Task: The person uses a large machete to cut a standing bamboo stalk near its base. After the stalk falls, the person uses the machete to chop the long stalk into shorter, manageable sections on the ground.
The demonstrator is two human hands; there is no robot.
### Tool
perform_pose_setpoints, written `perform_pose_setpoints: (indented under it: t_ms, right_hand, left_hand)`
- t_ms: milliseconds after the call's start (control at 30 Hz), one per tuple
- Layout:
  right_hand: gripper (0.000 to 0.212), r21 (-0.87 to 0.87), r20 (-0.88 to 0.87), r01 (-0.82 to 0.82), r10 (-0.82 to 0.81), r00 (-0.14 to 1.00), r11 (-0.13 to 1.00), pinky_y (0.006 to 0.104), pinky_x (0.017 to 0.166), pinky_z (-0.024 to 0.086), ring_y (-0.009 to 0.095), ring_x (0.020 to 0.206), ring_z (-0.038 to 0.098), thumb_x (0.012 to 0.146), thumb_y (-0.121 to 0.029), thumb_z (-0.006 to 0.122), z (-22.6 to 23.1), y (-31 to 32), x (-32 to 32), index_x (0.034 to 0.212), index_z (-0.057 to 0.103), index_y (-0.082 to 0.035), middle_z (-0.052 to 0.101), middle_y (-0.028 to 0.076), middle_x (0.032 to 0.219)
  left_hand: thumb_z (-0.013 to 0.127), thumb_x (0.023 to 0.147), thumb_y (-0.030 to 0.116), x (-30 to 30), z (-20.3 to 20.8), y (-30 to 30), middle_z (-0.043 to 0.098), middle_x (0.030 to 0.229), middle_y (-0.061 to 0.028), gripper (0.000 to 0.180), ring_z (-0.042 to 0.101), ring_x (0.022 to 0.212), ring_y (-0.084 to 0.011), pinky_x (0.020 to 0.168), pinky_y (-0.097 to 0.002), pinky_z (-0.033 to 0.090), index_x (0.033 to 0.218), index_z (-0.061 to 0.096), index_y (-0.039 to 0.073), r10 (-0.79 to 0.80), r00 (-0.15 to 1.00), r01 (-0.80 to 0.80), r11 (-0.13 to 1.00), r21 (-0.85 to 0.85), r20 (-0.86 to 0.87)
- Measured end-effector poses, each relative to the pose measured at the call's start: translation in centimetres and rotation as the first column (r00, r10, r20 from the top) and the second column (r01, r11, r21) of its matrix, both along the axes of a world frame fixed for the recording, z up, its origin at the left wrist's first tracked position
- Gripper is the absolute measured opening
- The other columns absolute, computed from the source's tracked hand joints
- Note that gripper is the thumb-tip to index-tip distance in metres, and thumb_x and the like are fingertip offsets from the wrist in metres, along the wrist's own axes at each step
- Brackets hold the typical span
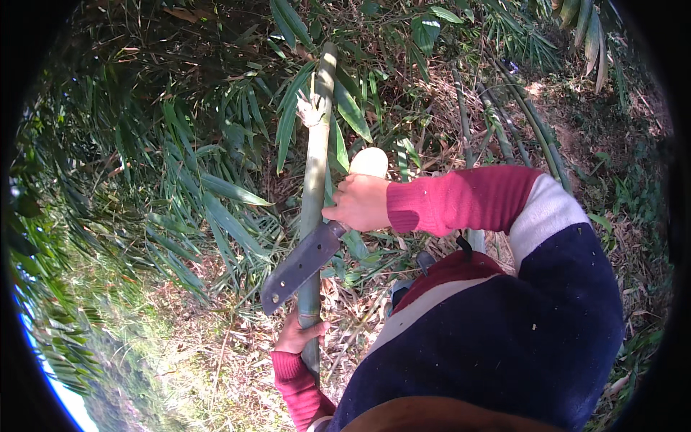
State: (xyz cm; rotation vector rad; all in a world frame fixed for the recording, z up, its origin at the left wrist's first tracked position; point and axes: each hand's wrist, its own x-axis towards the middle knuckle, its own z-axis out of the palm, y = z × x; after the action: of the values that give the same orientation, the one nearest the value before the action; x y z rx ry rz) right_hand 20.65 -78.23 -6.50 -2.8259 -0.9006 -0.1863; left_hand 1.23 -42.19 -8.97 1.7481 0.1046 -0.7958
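right hand point(358, 202) gripping cleaver point(299, 267) (blade down), bamboo stalk point(314, 173)

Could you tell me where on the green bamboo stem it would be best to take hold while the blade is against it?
Probably low on the bamboo stem, under the cleaver blade, where the left hand already wraps the smooth, round stalk. Come from the near side, below the edge: the right hand holds the pale handle higher up, and leafy side shoots crowd the upper part.
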Motion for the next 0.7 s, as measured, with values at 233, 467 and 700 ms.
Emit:
perform_pose_setpoints:
  t_ms: [233,467,700]
  right_hand:
    - [0.018,0.103,0.097,0.306,-0.316,0.944,0.946,0.0443,0.065,0.056,0.033,0.066,0.068,0.092,-0.023,0.056,-2.9,-5.0,2.7,0.099,0.057,-0.007,0.065,0.014,0.072]
    - [0.009,0.136,0.242,-0.001,-0.032,0.970,0.991,0.0459,0.066,0.056,0.031,0.073,0.071,0.083,-0.010,0.061,-4.8,-2.9,1.1,0.092,0.060,-0.008,0.069,0.015,0.078]
    - [0.015,0.156,-0.025,0.443,-0.445,0.895,0.883,0.0487,0.062,0.056,0.038,0.069,0.070,0.083,-0.007,0.057,-6.5,-6.6,0.9,0.098,0.059,-0.004,0.068,0.020,0.072]
  left_hand:
    - [0.080,0.083,0.005,0.6,-1.7,-1.5,0.062,0.085,-0.0033,0.045,0.060,0.065,-0.0133,0.058,-0.0288,0.052,0.119,0.054,0.003,-0.052,0.999,0.052,0.999,-0.014,0.016]
    - [0.085,0.079,0.013,0.4,-2.3,-1.0,0.064,0.086,-0.0052,0.059,0.062,0.068,-0.0140,0.058,-0.0289,0.053,0.126,0.051,0.001,0.092,0.995,-0.092,0.996,0.000,-0.045]
    - [0.076,0.083,0.011,-0.4,-4.6,-2.4,0.063,0.079,-0.0064,0.047,0.063,0.067,-0.0170,0.061,-0.0320,0.053,0.121,0.051,0.000,0.019,0.979,-0.054,0.984,-0.171,-0.205]
